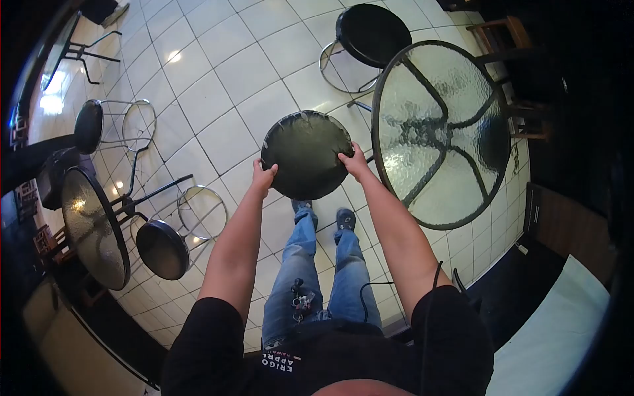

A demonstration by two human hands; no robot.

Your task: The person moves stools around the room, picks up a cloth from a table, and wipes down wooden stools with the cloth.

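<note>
A stool with a round black padded seat point(307, 156) is in front of me, its seat seen from above; its legs are hidden beneath. My left hand point(265, 177) grips the seat's left edge, thumb on top and fingers out of sight underneath. On the opposite edge, my right hand point(354, 161) holds the seat the same way. Close beyond the right hand stands a round table with a textured glass top point(422, 173) and a dark rim.
Another black stool point(374, 34) stands by the glass table. At left are a second glass table point(96, 228) and two stools point(162, 249), point(89, 127). A third table point(61, 49) is at upper left, wooden chairs point(505, 34) at upper right, white tiles point(218, 119) underfoot.
</note>
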